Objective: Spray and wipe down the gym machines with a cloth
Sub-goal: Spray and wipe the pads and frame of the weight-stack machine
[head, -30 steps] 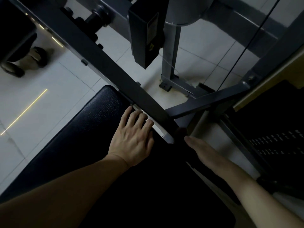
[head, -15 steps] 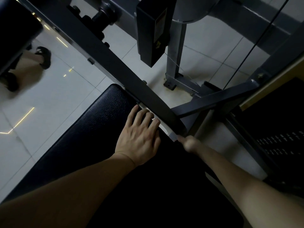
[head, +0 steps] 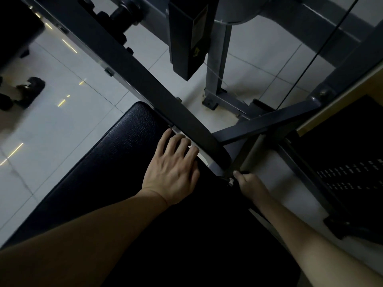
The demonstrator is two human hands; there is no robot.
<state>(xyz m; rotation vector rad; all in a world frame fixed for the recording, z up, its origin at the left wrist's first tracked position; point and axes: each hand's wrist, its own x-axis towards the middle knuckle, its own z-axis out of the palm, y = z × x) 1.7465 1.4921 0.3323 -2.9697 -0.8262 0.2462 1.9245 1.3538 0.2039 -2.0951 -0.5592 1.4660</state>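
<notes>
No cloth or spray in sight, only the machine's bench [head: 116, 162]. Risk imo: if the pad shifts, fingers [head: 180, 144] get pinched against the frame bar [head: 145, 79] at the bench's far edge. Left hand [head: 172, 170] lies flat, fingers straight, on the bench; right hand [head: 250, 183] curls round some fitting [head: 230, 180] at its corner.

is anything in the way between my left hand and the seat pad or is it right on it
Nothing visible. The left hand lies flat, directly on the black pad, with no cloth seen under it. The dark frame bar crosses just beyond the hand, at the pad's far edge.
</notes>
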